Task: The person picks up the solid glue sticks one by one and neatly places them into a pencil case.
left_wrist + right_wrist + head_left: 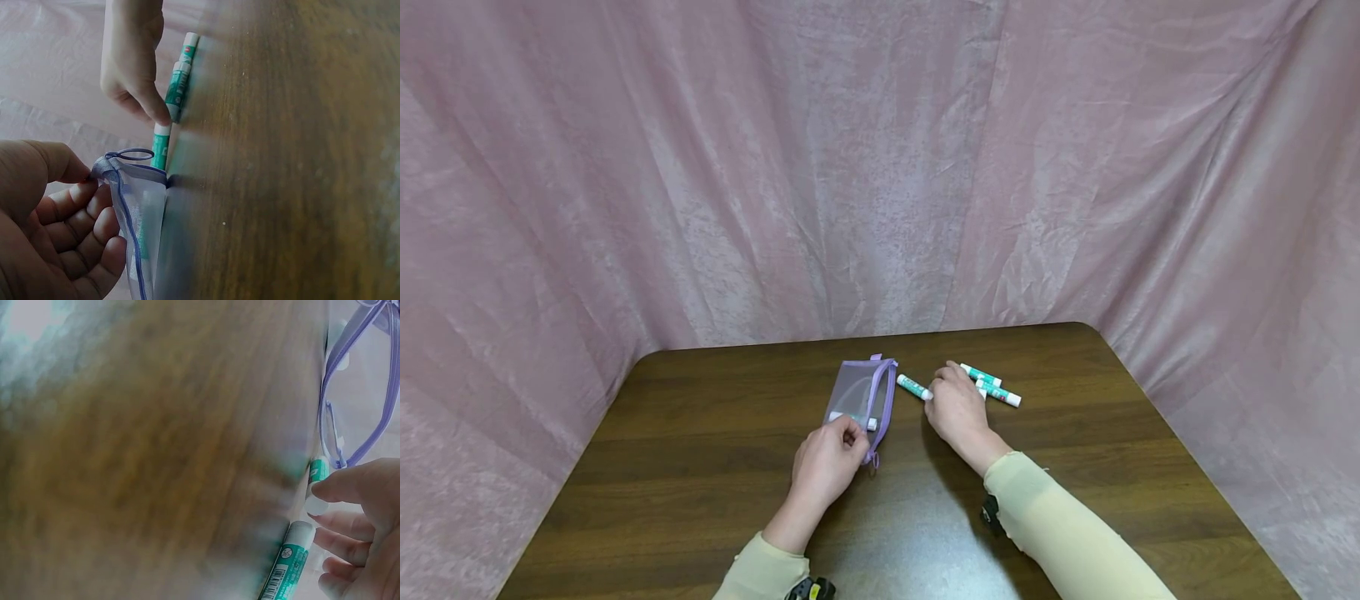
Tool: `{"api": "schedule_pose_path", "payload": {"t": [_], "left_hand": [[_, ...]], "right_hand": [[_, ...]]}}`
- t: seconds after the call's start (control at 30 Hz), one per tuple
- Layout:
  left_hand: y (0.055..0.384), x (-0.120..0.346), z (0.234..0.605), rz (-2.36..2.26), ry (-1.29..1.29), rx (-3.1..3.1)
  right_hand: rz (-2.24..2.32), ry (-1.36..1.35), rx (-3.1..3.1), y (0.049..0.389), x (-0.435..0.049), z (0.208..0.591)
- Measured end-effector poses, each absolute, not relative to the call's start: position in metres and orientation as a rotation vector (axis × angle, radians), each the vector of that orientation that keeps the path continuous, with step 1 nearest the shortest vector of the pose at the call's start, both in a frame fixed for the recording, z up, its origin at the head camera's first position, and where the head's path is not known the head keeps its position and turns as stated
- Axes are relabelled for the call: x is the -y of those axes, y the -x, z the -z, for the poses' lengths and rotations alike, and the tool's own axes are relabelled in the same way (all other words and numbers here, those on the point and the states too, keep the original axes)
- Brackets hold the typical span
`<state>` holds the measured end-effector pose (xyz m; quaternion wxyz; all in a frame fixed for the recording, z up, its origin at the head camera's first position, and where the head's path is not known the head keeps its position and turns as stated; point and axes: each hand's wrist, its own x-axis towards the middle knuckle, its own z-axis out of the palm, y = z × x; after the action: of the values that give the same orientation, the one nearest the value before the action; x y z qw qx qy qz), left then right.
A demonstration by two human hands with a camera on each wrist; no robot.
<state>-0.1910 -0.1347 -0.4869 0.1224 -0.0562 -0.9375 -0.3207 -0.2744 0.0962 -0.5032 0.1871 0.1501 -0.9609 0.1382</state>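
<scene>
A purple mesh zip pouch (852, 379) lies on the table with its zipper side gaping to the right. Inside it is a white-ended glue stick (871, 424). My left hand (829, 462) pinches the pouch's near corner beside the zipper pull between thumb and forefinger; its other fingers curl loosely in the left wrist view. To the right of the pouch lies a green-and-white glue stick (913, 387). The thumb and forefinger of my right hand (957, 408) pinch this stick's white end, seen in the right wrist view (316, 505).
More glue sticks lie just beyond the right hand, including one farther back (981, 375) and one nearer (1000, 393); the hand partly hides this group. The brown wooden table (715, 500) ends at a pink curtain (850, 167) at the back and sides.
</scene>
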Motion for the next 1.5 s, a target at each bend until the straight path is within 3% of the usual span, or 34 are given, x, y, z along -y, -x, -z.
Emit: {"api": "schedule_pose_path", "payload": {"t": [1.5], "left_hand": [[0.191, 0.134, 0.488, 0.933, 0.157, 2.729]], "right_hand": [[-0.509, -0.421, 2.578, 0.26, -0.106, 0.484]]}}
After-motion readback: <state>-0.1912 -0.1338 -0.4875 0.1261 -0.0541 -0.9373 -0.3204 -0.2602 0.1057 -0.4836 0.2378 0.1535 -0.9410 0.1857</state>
